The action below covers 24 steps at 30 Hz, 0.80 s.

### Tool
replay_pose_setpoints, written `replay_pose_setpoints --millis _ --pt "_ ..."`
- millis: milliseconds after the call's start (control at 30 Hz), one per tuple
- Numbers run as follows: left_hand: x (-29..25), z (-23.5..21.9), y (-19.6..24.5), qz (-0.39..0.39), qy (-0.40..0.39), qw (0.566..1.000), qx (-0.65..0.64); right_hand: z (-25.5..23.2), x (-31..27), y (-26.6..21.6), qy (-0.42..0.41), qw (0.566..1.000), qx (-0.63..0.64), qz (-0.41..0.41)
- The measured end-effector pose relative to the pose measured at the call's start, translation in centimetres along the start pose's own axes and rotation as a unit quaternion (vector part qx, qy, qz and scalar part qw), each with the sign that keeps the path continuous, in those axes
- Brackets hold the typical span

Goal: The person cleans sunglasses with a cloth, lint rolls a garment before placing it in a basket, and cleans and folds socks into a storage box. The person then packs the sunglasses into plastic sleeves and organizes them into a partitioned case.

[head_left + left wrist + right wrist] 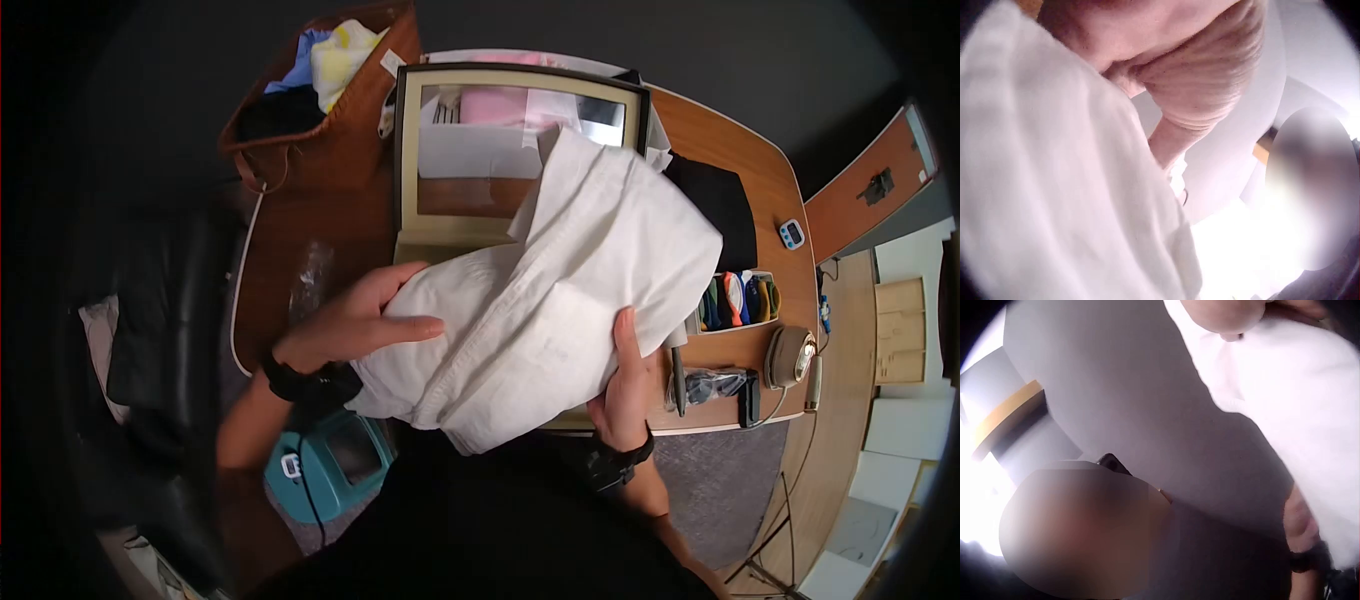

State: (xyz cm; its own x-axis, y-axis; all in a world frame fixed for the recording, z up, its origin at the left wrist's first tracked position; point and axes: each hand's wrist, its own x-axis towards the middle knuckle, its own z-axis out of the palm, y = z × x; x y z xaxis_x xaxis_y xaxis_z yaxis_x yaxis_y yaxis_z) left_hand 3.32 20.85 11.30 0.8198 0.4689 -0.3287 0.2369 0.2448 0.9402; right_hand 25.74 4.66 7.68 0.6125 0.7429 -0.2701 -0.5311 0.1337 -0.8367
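Note:
A folded white cloth [560, 290] is held up in front of the body, over the near edge of the table. The left hand [365, 320] grips its left side, thumb lying on top and the other fingers hidden beneath. At its lower right side the right hand [628, 385] pinches it, thumb up on the cloth's face, fingers behind. In the left wrist view the cloth [1066, 175] fills the left side, beside the left hand [1166, 56]. The right wrist view shows the cloth [1297, 394] under the right hand's fingers [1229, 315].
Behind the cloth stands an open box with a windowed lid [408, 150]. A brown bag [350, 140] of clothes is at the back left. To the right are black cloth [715, 205], a tray of rolled items [740, 325], a timer [791, 234] and a packaged item [710, 388].

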Motion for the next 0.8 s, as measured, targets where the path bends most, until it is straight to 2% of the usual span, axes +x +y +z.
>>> replay_pose_setpoints --millis 33,167,233,267,300,333,367,400,433,467,500,533,567,633,700,767,800 --pt "0.3 0.1 0.3 0.012 -0.005 0.998 0.053 -0.6 -0.3 0.3 0.004 1.0 -0.004 0.005" --pt "2.6 0.1 1.7 0.042 -0.023 0.994 0.094 -1.6 -0.7 0.9 0.043 0.998 0.051 -0.019" --pt "4.1 -0.1 1.0 0.059 0.05 0.972 0.224 -2.5 -0.5 1.6 0.058 0.997 0.052 -0.025" --pt "4.3 0.4 1.0 0.019 0.116 0.909 0.4 -3.9 -0.4 2.1 0.01 1.0 -0.015 0.024" --pt "4.2 0.7 0.2 0.019 0.114 0.911 0.395 -4.8 -0.4 1.8 -0.037 0.993 -0.084 0.075" --pt "4.0 1.1 -1.1 0.113 0.156 0.853 0.484 -5.8 -0.6 0.8 -0.071 0.965 -0.234 0.1" --pt "3.6 1.6 -2.1 0.204 0.196 0.777 0.563 -6.8 -0.8 -0.5 -0.067 0.964 -0.237 0.102" --pt "2.9 2.1 -2.2 0.177 0.179 0.817 0.519 -8.0 -1.0 -1.9 -0.116 0.929 -0.334 0.105" --pt "2.3 2.6 -2.5 0.177 0.175 0.82 0.515 -8.9 -1.1 -2.9 -0.164 0.883 -0.426 0.109" --pt "1.7 3.1 -2.8 0.139 0.152 0.864 0.46 -9.3 -0.8 -3.6 -0.124 0.913 -0.386 0.052" --pt "1.2 3.6 -3.1 0.1 0.129 0.901 0.403 -9.3 -0.5 -4.4 -0.071 0.922 -0.38 -0.004" --pt "0.8 4.0 -3.7 0.083 0.123 0.911 0.385 -9.6 0.4 -5.1 -0.044 0.909 -0.412 -0.042" --pt "0.7 4.2 -4.1 0.086 0.122 0.911 0.385 -9.6 1.5 -5.8 -0.018 0.893 -0.443 -0.08" --pt "0.8 4.3 -4.8 0.099 0.099 0.88 0.453 -7.9 4.4 -6.7 -0.046 0.841 -0.49 -0.226" --pt "0.6 4.5 -4.9 0.108 0.094 0.885 0.443 -6.1 7.4 -7.0 -0.076 0.795 -0.527 -0.29" --pt "0.2 5.3 -4.3 0.128 0.095 0.892 0.423 -6.2 10.5 -5.8 -0.124 0.752 -0.573 -0.301" --pt "0.1 5.6 -4.7 0.126 0.102 0.893 0.421 -6.1 11.0 -5.5 -0.135 0.798 -0.549 -0.209"
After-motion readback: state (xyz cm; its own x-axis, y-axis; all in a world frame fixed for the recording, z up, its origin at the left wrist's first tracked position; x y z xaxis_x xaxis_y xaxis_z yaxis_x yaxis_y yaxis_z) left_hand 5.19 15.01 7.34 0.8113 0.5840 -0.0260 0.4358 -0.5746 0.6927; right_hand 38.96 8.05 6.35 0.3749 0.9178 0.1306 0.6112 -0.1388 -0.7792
